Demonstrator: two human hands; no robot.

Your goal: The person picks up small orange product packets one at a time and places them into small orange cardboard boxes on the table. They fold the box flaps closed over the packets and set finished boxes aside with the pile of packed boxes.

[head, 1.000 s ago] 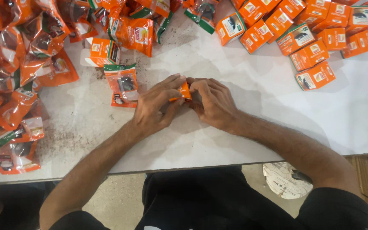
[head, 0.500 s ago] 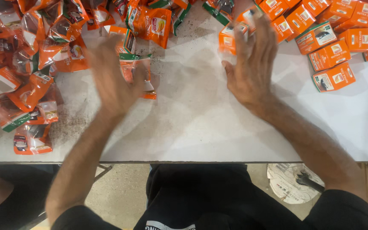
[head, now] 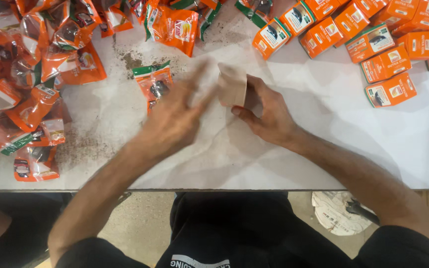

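Observation:
My right hand [head: 266, 114] grips a small pale cardboard box [head: 233, 85], blurred with motion, just above the white table [head: 323, 144]. My left hand [head: 175, 116] is blurred and comes in from the left, its fingertips touching or almost touching the box; its fingers are apart and hold nothing that I can make out. Under the left hand lies an orange plastic pouch [head: 154, 83] with a green top.
A heap of orange pouches [head: 31, 74] covers the left side. Several small orange boxes [head: 373, 39] lie at the far right and back. Dark crumbs [head: 130, 59] speckle the table. Below the near edge a white sack [head: 336, 213] lies on the floor.
Half a second ago both hands were spread apart, reaching toward the pouches and boxes. Now they have come back together at the middle, the right holding a pale box.

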